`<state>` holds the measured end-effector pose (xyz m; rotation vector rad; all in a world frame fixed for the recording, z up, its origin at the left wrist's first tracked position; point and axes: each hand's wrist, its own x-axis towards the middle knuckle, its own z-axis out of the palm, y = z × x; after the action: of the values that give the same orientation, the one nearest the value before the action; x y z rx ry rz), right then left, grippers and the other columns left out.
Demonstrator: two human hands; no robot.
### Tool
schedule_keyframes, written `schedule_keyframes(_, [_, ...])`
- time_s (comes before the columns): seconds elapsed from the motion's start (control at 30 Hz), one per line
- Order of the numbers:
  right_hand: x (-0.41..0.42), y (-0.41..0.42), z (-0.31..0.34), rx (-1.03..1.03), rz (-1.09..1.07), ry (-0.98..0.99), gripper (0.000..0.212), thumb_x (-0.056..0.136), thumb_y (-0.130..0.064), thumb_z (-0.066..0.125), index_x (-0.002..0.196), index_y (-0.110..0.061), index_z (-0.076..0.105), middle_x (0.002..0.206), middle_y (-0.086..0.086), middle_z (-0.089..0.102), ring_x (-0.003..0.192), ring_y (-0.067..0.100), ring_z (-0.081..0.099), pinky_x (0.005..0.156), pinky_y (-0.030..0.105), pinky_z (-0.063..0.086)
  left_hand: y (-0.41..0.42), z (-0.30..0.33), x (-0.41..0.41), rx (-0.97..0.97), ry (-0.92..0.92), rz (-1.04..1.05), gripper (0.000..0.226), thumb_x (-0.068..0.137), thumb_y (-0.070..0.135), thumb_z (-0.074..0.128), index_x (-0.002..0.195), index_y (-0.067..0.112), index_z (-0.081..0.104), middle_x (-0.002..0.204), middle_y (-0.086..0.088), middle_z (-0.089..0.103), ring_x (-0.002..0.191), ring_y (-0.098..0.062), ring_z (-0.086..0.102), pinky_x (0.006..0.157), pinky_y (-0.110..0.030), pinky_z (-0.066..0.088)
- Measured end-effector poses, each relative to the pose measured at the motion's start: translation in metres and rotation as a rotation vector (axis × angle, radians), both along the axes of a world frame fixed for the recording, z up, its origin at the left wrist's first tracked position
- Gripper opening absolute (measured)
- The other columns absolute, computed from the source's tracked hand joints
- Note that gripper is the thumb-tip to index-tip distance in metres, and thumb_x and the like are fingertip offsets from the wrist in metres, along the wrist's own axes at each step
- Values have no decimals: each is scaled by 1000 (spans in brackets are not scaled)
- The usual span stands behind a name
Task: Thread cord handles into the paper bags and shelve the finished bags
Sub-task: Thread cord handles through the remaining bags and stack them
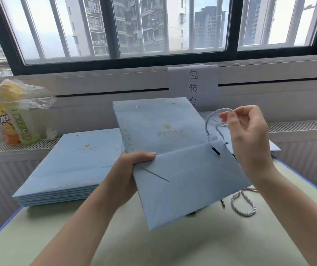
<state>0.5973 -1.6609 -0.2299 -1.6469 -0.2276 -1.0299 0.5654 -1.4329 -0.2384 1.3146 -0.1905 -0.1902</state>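
A: What's the setting?
B: A pale green table (pixel 96 237) under a barred window (pixel 115 25).
A: And the step?
B: At centre, the left hand (pixel 129 169) grips a flat blue bag (pixel 173 169); the right hand (pixel 250 135), at three o'clock, pinches a cord (pixel 210 120). Best aim its tip at a top hole.
A: Around it?
B: A bag stack (pixel 67 166) at nine o'clock.

Bright daylight from the window (pixel 153 25), soft shadows, slight blur, wide-angle edge bending
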Motion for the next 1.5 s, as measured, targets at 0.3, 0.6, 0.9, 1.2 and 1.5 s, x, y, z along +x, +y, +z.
schedule_keyframes(0.3, [11, -13, -9, -126, -62, 447, 14, 100, -23, 43, 101, -11, 51, 84, 2, 58, 78, 19, 54, 64, 28, 36, 1, -3, -6, -39, -71, -430, 66, 78, 63, 56, 130, 21, 53, 133, -3, 59, 124, -22, 54, 98, -36, 49])
schedule_keyframes(0.6, [2, 8, -21, -475, -53, 636, 19, 100, -21, 41, 101, -6, 52, 88, 9, 59, 87, 29, 54, 68, 32, 35, 23, -7, 25, 283, -131, 519, 25, 88, 26, 66, 108, 13, 59, 85, -9, 71, 62, -13, 65, 58, -28, 50])
schedule_keyframes(0.9, [3, 4, -16, -586, 46, 659, 13, 95, -22, 52, 85, -16, 57, 82, -3, 60, 66, 9, 51, 56, 23, 35, 37, -11, 33, 713, -277, 453, 20, 76, 19, 78, 59, 14, 70, 53, 2, 67, 43, -3, 56, 51, -20, 44])
schedule_keyframes(1.2, [-17, 39, -23, -499, 563, 619, 20, 89, -28, 64, 74, -16, 59, 49, -13, 51, 48, 2, 44, 51, 13, 34, 13, -22, 27, 799, -419, 144, 21, 83, 29, 71, 64, 20, 71, 58, -4, 63, 56, -10, 47, 58, -25, 39])
schedule_keyframes(1.5, [-17, 44, -30, -520, 248, 398, 28, 88, -29, 64, 64, -19, 54, 56, -9, 47, 53, 3, 42, 55, 19, 33, -10, -33, 20, 654, -521, 13, 20, 80, 45, 70, 73, 27, 69, 62, -2, 62, 56, -12, 47, 55, -24, 35])
